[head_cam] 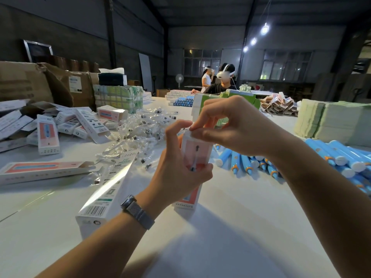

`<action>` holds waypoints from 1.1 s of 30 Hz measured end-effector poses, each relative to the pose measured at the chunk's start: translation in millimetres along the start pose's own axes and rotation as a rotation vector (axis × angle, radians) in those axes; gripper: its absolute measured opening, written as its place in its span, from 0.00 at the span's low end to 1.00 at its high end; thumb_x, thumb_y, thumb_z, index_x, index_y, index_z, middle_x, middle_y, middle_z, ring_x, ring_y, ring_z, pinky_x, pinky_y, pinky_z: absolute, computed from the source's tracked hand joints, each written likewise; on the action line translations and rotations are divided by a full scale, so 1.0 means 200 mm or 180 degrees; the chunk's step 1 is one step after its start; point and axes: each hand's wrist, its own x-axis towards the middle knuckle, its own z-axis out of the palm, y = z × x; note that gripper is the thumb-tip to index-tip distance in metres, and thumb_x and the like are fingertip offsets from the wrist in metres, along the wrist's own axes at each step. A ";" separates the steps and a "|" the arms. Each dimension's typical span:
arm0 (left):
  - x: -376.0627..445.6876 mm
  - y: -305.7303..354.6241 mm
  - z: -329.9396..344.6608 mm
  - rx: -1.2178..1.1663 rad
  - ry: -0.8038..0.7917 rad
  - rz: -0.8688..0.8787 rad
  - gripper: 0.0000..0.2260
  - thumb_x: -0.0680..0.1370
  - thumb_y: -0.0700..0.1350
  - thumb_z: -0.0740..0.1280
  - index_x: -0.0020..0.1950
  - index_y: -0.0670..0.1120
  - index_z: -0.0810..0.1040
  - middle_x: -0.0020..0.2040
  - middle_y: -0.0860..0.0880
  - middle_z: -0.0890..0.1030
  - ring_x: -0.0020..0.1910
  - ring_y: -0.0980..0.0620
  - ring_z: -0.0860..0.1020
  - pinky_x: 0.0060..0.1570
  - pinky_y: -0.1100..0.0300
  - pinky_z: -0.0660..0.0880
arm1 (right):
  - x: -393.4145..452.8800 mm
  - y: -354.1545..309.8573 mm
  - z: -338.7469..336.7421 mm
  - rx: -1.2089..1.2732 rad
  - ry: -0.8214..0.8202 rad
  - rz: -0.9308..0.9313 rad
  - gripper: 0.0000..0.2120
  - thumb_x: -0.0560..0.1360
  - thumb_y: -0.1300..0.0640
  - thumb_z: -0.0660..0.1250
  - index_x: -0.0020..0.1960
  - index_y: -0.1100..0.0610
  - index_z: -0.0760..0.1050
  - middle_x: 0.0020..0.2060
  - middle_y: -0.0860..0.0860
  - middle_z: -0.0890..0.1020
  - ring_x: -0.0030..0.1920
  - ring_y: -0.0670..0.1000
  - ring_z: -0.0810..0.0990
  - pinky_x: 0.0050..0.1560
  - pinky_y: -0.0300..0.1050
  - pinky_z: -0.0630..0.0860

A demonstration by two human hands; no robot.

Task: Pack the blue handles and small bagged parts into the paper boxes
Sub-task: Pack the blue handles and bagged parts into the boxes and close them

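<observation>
A pink-and-white paper box (193,155) stands upright on the white table (230,227) in the middle of the view. My left hand (178,171) grips its body. My right hand (230,127) pinches the flap at the box's top end. Blue handles (241,160) lie in a heap right of the box, and more blue handles (345,159) lie at the far right. Small bagged parts (140,129) in clear plastic are piled behind and left of the box. Another box (106,195) lies on its side by my left wrist.
Packed and open boxes (48,135) are scattered at the left, with a long one (40,170) lying open-ended. Brown cartons (26,83) stand behind them. Stacks of flat green card (329,119) stand at the right. Two people (222,81) are at the table's far end.
</observation>
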 end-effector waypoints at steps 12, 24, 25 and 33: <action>0.00 -0.06 -0.01 -0.0027 0.0172 -0.0119 0.29 0.72 0.40 0.72 0.60 0.56 0.56 0.46 0.55 0.76 0.39 0.54 0.81 0.41 0.58 0.82 | -0.05 0.14 0.14 0.0932 0.0486 0.0133 0.09 0.70 0.58 0.76 0.50 0.54 0.80 0.42 0.44 0.80 0.48 0.52 0.83 0.45 0.55 0.82; 0.00 -0.08 0.00 0.0035 0.0293 -0.0126 0.28 0.72 0.44 0.73 0.55 0.64 0.56 0.44 0.63 0.74 0.37 0.55 0.78 0.35 0.57 0.81 | -0.06 0.19 0.22 0.1313 0.0817 0.0159 0.09 0.70 0.63 0.74 0.50 0.56 0.82 0.44 0.53 0.80 0.45 0.48 0.81 0.43 0.43 0.81; 0.00 -0.08 0.00 0.0058 0.0318 -0.0145 0.28 0.72 0.43 0.72 0.56 0.64 0.56 0.45 0.62 0.74 0.38 0.55 0.79 0.36 0.58 0.81 | -0.06 0.20 0.23 0.1229 0.0859 0.0206 0.08 0.71 0.63 0.74 0.49 0.56 0.82 0.44 0.52 0.80 0.45 0.48 0.81 0.43 0.42 0.80; -0.01 -0.02 0.03 -0.0867 -0.0011 -0.0598 0.36 0.63 0.34 0.55 0.71 0.46 0.52 0.66 0.42 0.70 0.61 0.53 0.77 0.57 0.49 0.77 | -0.05 0.24 0.32 0.1013 0.1076 0.1099 0.15 0.75 0.53 0.72 0.61 0.55 0.79 0.51 0.48 0.77 0.46 0.51 0.82 0.45 0.49 0.82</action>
